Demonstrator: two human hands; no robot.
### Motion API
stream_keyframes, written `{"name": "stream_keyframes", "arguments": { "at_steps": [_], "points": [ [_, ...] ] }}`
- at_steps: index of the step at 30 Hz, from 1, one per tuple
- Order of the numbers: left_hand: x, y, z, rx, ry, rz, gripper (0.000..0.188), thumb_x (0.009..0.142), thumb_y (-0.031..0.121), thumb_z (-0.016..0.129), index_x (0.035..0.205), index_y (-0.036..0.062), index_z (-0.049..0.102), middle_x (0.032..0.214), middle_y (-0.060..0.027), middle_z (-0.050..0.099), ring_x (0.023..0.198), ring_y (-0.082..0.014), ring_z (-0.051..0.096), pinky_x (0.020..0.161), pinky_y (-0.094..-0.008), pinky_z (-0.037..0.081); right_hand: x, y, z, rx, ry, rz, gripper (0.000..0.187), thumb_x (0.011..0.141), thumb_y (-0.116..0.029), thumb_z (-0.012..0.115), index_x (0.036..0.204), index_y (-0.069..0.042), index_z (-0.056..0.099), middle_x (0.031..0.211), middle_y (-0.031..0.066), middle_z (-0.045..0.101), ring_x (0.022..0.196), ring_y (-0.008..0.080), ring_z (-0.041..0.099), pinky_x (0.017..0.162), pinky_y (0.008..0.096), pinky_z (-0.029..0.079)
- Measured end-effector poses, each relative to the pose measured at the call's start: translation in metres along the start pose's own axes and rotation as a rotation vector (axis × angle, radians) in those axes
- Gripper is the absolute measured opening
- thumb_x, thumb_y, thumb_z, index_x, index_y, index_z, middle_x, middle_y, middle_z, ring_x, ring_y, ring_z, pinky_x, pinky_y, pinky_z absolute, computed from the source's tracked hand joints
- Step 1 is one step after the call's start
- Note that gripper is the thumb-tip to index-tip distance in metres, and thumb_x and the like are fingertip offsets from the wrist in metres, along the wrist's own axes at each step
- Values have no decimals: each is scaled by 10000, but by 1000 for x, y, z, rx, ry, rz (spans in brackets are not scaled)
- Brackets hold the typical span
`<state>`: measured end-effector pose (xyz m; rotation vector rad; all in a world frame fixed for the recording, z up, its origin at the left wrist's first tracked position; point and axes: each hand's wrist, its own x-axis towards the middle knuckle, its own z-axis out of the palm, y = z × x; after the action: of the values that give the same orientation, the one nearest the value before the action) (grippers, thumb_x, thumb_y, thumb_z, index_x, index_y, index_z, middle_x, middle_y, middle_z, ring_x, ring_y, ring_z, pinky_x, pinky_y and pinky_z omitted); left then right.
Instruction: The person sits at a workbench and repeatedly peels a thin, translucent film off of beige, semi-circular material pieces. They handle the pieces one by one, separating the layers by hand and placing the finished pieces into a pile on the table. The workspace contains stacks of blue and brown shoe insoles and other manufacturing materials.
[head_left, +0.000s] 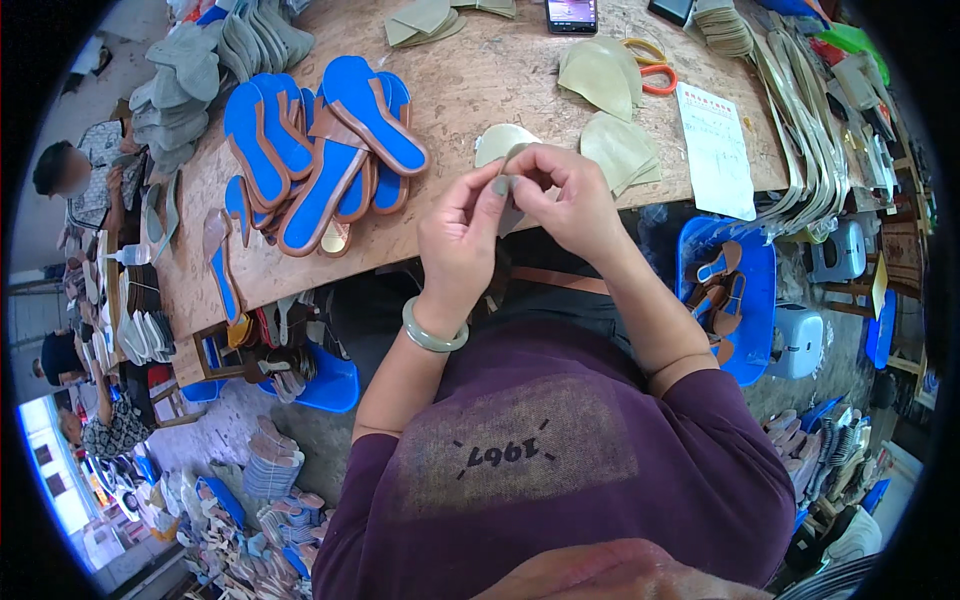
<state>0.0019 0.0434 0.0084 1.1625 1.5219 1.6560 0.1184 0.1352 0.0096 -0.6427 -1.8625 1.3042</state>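
Above the front edge of the wooden table, my left hand (pixel 455 235) and my right hand (pixel 575 200) meet, thumbs and fingers pinched together. Between them is a thin olive-beige piece (pixel 510 217), mostly hidden by the fingers. A pale rounded cut piece (pixel 500 141) lies just beyond my hands. To the right rests a stack of beige curved pieces (pixel 617 150), with another beige stack (pixel 600 78) farther back. On the left is a pile of blue insoles with brown edges (pixel 345 110), several of them overlapping.
Orange-handled scissors (pixel 657 80), a written paper sheet (pixel 715 150) and a lit phone (pixel 572 14) lie on the table (pixel 470 75). Long pale strips (pixel 800 130) hang over its right edge. A blue bin of sandals (pixel 752 330) stands below right. Other people (pixel 98 175) are at left.
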Motion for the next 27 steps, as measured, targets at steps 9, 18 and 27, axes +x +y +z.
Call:
{"name": "stream_keyframes", "arguments": {
  "at_steps": [9,18,27],
  "points": [
    [9,-14,-6,-542,69,-230,231,1000,206,523,1087,2,586,940,-25,637,785,-52,585,696,-197,489,-8,12,4,468,-64,198,70,843,-40,585,889,11,598,852,34,600,768,100,576,708,248,478],
    [2,-14,-1,-566,-22,-166,346,1012,289,493,1167,-6,585,966,-44,642,842,-97,605,743,-242,498,-7,14,3,675,-165,67,90,847,-66,594,897,9,588,807,-7,571,780,81,571,726,231,481],
    [-9,-13,7,146,46,200,288,1007,203,506,1170,-13,605,1012,-65,665,908,-98,606,814,-253,490,2,-2,-9,178,-246,178,244,887,-227,675,790,-7,636,671,3,615,621,59,573,570,216,473]
  ]
}}
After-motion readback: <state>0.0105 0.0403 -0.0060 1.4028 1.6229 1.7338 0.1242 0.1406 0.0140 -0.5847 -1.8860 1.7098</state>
